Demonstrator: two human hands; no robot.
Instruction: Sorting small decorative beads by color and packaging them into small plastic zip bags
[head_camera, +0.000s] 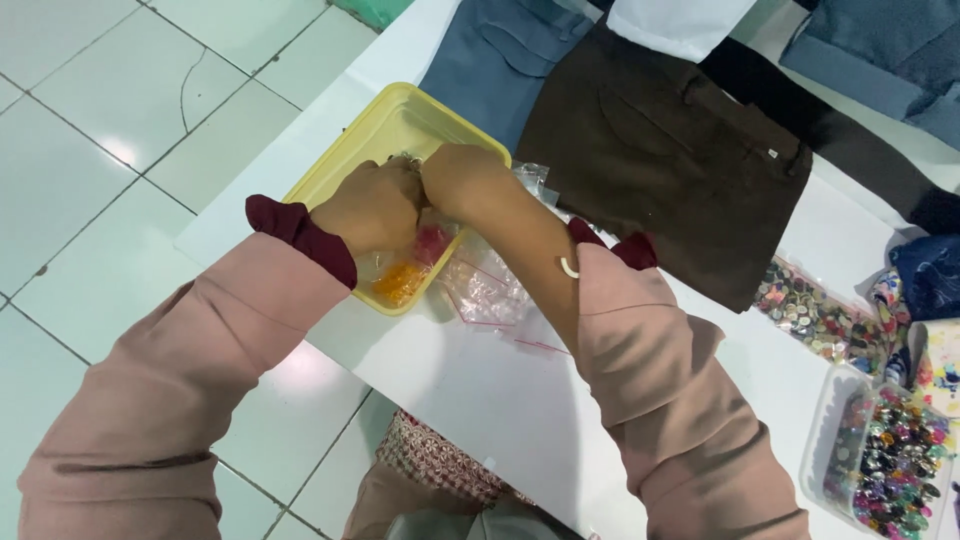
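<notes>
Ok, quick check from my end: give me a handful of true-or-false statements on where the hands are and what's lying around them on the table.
1. Both hands are inside the yellow tray. True: the left hand and right hand meet over it.
2. The tray is empty. False: small clear bags with orange and pink contents lie in it.
3. A dark brown garment lies flat on the white table, beyond the tray. True.
4. The clear tub at the right holds plain white buttons. False: its contents are many-coloured.
5. Clear zip bags lie on the table beside the tray. True.
</notes>
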